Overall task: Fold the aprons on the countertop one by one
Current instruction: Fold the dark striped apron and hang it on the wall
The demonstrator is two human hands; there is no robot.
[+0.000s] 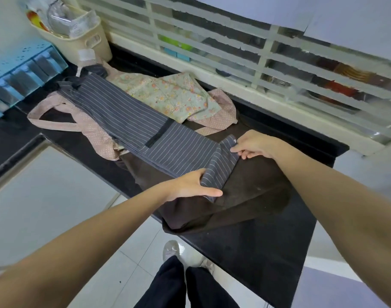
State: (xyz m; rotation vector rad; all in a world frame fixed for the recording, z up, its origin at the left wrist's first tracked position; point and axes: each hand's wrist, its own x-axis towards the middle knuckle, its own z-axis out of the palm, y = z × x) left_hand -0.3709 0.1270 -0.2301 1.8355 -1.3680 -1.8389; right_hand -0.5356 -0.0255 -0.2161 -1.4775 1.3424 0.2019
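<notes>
Your two bare arms reach forward and a little inward. Your left hand [190, 185] is palm down, its thumb and fingers pinching the near corner of the striped cloth [159, 138]. Your right hand [254, 144] is farther out, fingers curled down, pinching the far corner of the same cloth. Your legs and shoes show below.

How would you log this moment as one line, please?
fold striped apron | left hand, right hand grip near end | atop brown apron

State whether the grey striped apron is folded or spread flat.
Partly folded: the grey striped apron lies as a narrow strip, both hands turning its near end over.
</notes>
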